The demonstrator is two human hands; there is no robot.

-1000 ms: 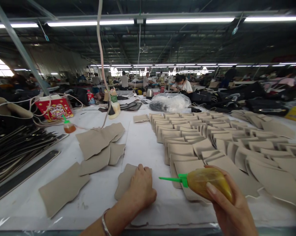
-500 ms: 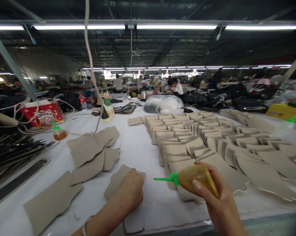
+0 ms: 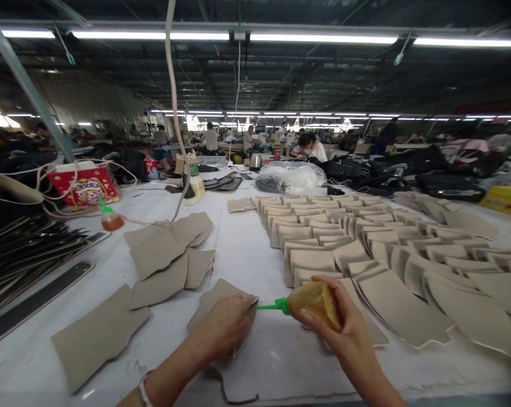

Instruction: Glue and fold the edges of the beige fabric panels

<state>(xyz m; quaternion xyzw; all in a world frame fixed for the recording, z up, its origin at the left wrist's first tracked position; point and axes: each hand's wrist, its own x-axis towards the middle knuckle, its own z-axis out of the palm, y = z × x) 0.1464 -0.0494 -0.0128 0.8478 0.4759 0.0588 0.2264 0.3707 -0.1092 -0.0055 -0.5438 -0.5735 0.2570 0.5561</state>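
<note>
My left hand presses down on a beige cut piece lying on the white table, fingers curled over its right edge. My right hand grips a yellow squeeze bottle. Its green nozzle points left and reaches the edge of that piece, right beside my left fingers.
Rows of overlapping beige pieces cover the right half. Loose beige pieces lie at centre left, another near the front. Black strips are stacked at the left. A second small bottle and a red box stand behind. People work at far tables.
My right hand has moved the bottle left and down, bringing the nozzle tip to the piece's edge. My left hand stays on the piece.
</note>
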